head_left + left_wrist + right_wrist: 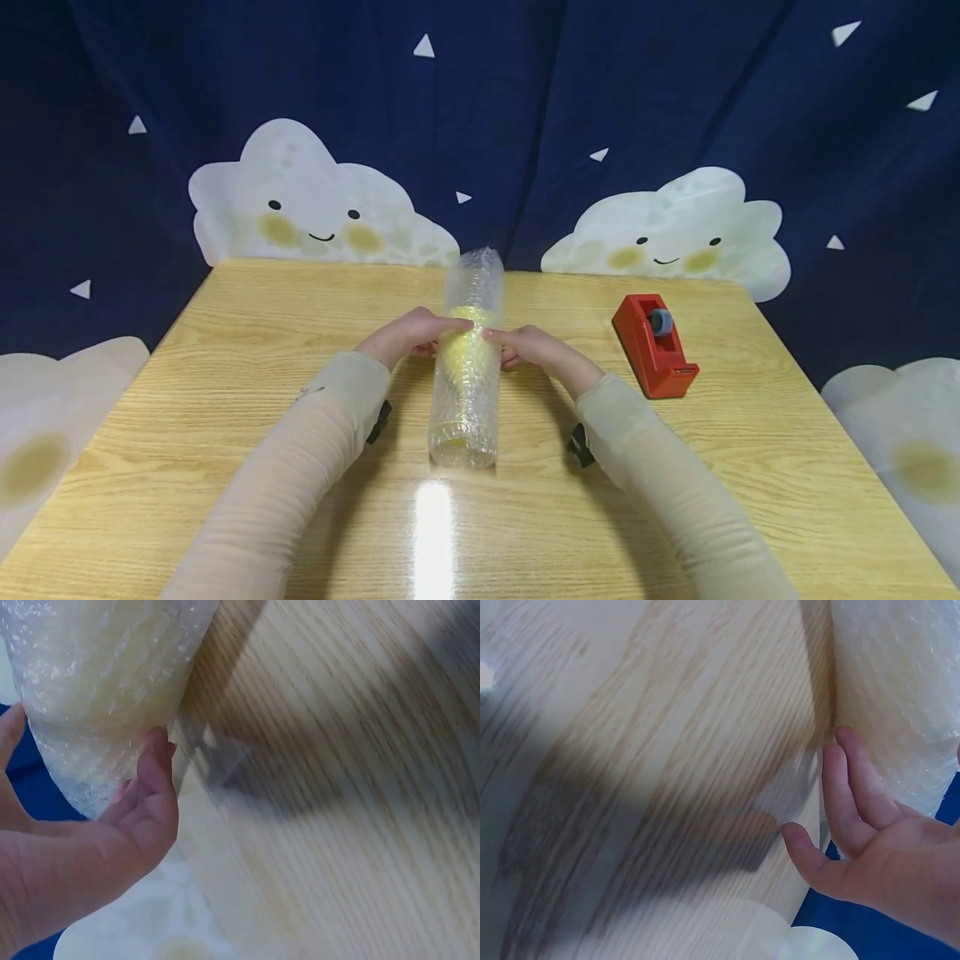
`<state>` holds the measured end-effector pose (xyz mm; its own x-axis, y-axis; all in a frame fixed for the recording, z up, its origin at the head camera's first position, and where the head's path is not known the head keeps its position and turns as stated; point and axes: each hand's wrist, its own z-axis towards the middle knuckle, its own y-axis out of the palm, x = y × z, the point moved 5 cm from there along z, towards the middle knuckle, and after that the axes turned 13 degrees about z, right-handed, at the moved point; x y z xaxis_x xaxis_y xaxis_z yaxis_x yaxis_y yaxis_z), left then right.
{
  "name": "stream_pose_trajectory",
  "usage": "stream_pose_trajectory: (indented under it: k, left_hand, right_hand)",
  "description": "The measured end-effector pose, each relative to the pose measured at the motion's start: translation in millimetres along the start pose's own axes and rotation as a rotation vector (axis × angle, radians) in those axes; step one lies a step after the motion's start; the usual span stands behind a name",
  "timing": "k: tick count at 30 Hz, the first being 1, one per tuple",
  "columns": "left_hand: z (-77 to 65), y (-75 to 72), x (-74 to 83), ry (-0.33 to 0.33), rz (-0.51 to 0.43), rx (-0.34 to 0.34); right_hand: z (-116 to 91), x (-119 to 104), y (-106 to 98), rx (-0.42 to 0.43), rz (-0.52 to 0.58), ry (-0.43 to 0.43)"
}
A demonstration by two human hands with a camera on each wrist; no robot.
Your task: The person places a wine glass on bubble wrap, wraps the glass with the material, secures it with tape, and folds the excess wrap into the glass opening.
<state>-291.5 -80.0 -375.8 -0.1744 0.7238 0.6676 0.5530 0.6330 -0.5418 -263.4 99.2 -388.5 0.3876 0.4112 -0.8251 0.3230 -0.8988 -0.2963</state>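
Note:
A long bundle of clear bubble wrap (468, 400), rolled around something yellow whose kind is blurred by the wrap, lies lengthwise on the wooden table. At its left side my left hand (408, 335) holds it, thumb across the top and fingers curled low against the side. My right hand (536, 346) grips the opposite side, its thumb on top close to the left thumb. The left wrist view has the left fingertips (156, 739) at the wrap's edge. In the right wrist view, two right fingers (844, 787) lie along the wrap while another extends toward the tabletop.
A red tape dispenser (656, 350) with a roll of tape stands on the right of the wooden table (262, 333). Behind the table's far edge hangs a dark blue curtain (480, 100) with smiling clouds and white triangles.

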Motion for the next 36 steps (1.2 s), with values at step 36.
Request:
stream_pose_trajectory:
  k: [36]
  left_hand:
    - [2.3,-4.7,-6.2,-0.018,0.046,0.020]
  right_hand:
    - [1,-3,5,-0.026,0.053,-0.026]
